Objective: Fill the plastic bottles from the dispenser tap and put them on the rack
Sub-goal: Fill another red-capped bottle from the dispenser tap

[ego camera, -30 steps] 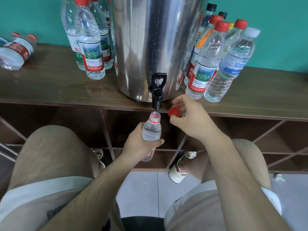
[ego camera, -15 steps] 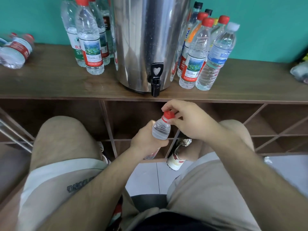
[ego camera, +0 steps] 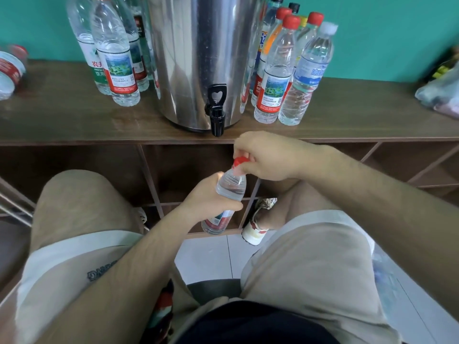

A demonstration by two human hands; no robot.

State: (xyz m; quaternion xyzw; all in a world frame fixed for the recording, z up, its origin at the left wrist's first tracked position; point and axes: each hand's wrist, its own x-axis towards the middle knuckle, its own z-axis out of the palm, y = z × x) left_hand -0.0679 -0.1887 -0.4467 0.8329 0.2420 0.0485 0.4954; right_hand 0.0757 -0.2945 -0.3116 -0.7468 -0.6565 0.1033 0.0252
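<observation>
Dispenser fills bench centre, tap overhanging the front edge. Flanks crowded by left bottle cluster and right bottle cluster. Open bench strips: between right bottle cluster and plastic bag; between left bottle cluster and toppled bottle.

I get one view only, from the wide-angle camera on the person's head; it faces forward and tilts steeply down; the tabletop and dispenser sit close ahead across the upper frame; the left hand and right hand meet near the centre, close below the lens; the lap and floor fill the bottom.
</observation>
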